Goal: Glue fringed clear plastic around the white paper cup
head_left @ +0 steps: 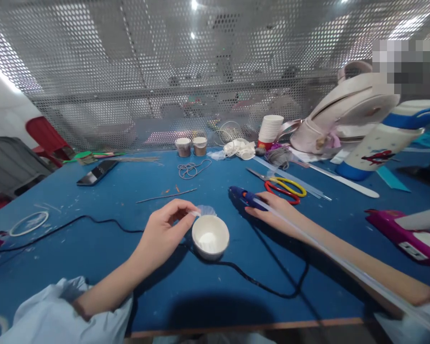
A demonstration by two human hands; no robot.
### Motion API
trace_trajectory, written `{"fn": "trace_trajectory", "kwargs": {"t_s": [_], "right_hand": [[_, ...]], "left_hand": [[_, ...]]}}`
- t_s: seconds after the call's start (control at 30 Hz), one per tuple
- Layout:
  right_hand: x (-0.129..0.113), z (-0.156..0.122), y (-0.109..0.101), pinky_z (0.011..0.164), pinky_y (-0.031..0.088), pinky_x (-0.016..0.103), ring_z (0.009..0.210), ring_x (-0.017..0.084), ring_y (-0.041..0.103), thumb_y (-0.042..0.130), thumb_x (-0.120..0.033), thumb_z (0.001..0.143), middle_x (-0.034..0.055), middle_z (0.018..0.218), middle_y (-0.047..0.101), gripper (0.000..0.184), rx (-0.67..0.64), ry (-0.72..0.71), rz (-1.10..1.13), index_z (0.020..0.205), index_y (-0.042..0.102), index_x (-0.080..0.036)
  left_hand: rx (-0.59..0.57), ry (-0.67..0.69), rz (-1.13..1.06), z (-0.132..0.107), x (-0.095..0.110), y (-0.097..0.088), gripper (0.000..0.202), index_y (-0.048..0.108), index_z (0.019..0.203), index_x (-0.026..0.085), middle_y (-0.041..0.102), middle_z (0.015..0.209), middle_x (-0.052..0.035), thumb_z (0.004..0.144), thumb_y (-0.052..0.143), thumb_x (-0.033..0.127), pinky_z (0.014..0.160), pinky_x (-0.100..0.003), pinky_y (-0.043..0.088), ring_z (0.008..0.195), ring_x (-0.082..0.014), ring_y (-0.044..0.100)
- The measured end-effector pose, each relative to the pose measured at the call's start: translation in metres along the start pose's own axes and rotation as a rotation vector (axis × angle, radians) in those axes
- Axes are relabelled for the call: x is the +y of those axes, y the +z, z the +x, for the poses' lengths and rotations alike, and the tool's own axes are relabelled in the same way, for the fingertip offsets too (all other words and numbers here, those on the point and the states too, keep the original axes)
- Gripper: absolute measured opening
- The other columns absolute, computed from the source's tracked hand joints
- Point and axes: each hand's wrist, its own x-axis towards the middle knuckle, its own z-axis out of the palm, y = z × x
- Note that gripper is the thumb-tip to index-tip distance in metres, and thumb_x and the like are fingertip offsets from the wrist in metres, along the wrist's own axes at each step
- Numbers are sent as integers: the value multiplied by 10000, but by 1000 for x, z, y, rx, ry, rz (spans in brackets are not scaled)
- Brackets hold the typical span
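Observation:
With thumb and forefinger pinched, my left hand (170, 227) holds a bit of thin translucent plastic (205, 210) just above the rim of a small white paper cup (210, 237). The cup stands upright on the blue table. My right hand (275, 210) is wrapped round a dark blue glue gun (244, 195), its nozzle pointing left and away from me. A long clear glue stick (329, 252) runs back from the gun along my right forearm. A black cord (249, 278) passes beside the cup. Scissors (279, 184) with red and yellow handles lie beyond my right hand.
At the back stand two small filled cups (191, 146) and a stack of paper cups (271, 129). A bottle (383, 143) and a pale backpack (347, 112) are at right, near a magenta tool (408, 234). A phone (98, 172) lies left. A perforated metal screen (146, 71) rises behind.

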Motion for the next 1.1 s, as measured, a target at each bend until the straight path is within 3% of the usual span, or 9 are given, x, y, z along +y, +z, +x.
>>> {"fn": "trace_trajectory", "kwargs": {"t_s": [0.2, 0.37, 0.5, 0.6, 0.73, 0.83, 0.93, 1.1], "right_hand": [[8, -15, -4, 787, 498, 356, 896, 220, 631, 492, -441, 873, 108, 1042, 668, 367, -46, -26, 46, 1082, 595, -156], [-2, -9, 4, 915, 444, 426, 1022, 266, 574, 492, -249, 821, 135, 1114, 638, 313, 17, -287, -142, 1089, 603, -131], [-10, -8, 12, 906, 439, 434, 1044, 294, 545, 513, -168, 766, 163, 1139, 611, 446, -111, -391, -255, 1203, 554, -91], [-11, -4, 17, 866, 455, 389, 998, 266, 567, 490, -115, 725, 164, 1128, 601, 511, -101, -360, -187, 1234, 528, -79], [-10, 14, 13, 707, 476, 291, 781, 189, 605, 544, -201, 687, 99, 976, 655, 468, 20, -128, 137, 1145, 563, -106], [-11, 34, 7, 515, 417, 248, 565, 155, 559, 516, -314, 744, 25, 672, 635, 306, 11, -5, 246, 956, 630, -126], [-13, 53, 10, 484, 377, 250, 501, 158, 524, 471, -386, 801, -5, 502, 547, 297, 22, 6, 192, 746, 644, -151], [-10, 68, 27, 607, 412, 267, 688, 202, 589, 506, -334, 791, 31, 722, 648, 234, 66, -13, 91, 862, 651, -164]], "left_hand": [[-1, 30, 20, -4, -4, 3, 102, 643, 847, 195, 669, 841, -7, 837, 575, 270, 683, -219, 451, 749, -120, 580], [20, 37, 24, -3, -6, 4, 101, 644, 841, 198, 666, 833, -1, 836, 579, 276, 663, -211, 459, 734, -116, 582], [17, 41, 34, -4, -7, 4, 99, 644, 843, 198, 666, 837, -2, 839, 576, 270, 663, -209, 460, 739, -115, 583], [21, 48, 39, -5, -7, 3, 98, 645, 842, 198, 666, 839, -2, 839, 574, 265, 665, -207, 458, 744, -114, 582], [32, 54, 40, -6, -5, 3, 95, 647, 829, 192, 662, 834, -3, 834, 575, 255, 665, -204, 459, 741, -111, 581], [42, 64, 37, -7, -4, 3, 87, 642, 824, 189, 655, 832, -2, 830, 575, 244, 662, -198, 459, 739, -107, 580], [55, 68, 38, -7, -4, 3, 72, 637, 829, 188, 647, 824, 2, 827, 573, 223, 653, -190, 457, 725, -99, 576], [67, 67, 38, -10, -3, 2, 74, 631, 833, 190, 636, 825, 7, 822, 559, 184, 658, -181, 460, 722, -91, 572]]}}
